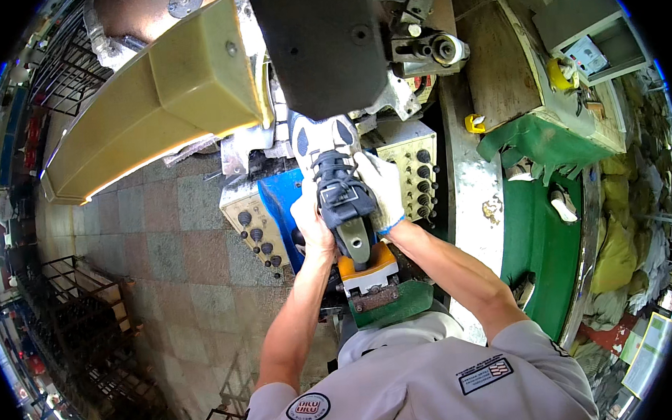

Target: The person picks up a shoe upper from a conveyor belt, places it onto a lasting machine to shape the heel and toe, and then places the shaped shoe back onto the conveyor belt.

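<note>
A sneaker upper point(337, 171) in grey-white and black, with dark laces, points away from me. Its heel end sits over a grey-green shoe last point(353, 240) with a round hole in the top. My left hand point(310, 221) grips the left flank of the shoe. Wrapped round the right flank is my right hand point(381, 184), in a white glove with a blue cuff. The last's heel end rests on or just over an orange-and-white support point(367, 268). The toe lies just below a black machine head point(322, 45); the head hides part of the machine behind it.
Panels of black knobs flank the shoe, a left panel point(256, 230) and a right panel point(420, 174). A yellow machine arm cover point(167, 97) spans the upper left. To the right, a green-lined trough point(538, 236) holds several shoe pieces beside a wooden bench point(496, 54).
</note>
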`<state>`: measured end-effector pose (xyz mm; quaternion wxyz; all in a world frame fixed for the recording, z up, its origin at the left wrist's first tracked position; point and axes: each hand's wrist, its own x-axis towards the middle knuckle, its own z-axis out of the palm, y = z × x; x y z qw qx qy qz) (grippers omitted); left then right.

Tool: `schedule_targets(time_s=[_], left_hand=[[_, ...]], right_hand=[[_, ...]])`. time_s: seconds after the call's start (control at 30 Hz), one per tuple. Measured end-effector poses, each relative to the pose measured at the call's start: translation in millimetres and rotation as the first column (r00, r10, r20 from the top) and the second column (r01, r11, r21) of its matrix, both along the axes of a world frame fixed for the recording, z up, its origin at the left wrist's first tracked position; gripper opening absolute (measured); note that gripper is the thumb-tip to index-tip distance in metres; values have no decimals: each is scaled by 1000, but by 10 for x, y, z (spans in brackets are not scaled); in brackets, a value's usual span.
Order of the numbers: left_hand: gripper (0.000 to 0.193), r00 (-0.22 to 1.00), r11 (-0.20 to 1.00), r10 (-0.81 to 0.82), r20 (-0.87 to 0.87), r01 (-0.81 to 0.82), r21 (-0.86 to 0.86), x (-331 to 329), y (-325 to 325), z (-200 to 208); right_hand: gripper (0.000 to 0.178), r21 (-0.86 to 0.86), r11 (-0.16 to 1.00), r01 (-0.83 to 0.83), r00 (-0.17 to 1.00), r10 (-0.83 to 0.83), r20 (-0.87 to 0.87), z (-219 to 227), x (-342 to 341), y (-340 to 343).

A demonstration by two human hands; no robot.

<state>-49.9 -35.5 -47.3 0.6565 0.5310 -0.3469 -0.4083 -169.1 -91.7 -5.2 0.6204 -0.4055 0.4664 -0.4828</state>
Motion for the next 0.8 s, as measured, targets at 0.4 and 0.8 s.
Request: schedule_targets(time_s=[0.4, 0.8], left_hand=[[44, 969, 991, -91, -231, 110, 70, 47, -25, 58], [53, 930, 803, 278, 241, -363, 472, 128, 1823, -909]], right_hand=[[30, 40, 998, -40, 999, 38, 34, -112, -83, -22], [56, 264, 964, -28, 963, -45, 266, -353, -1346, 558]])
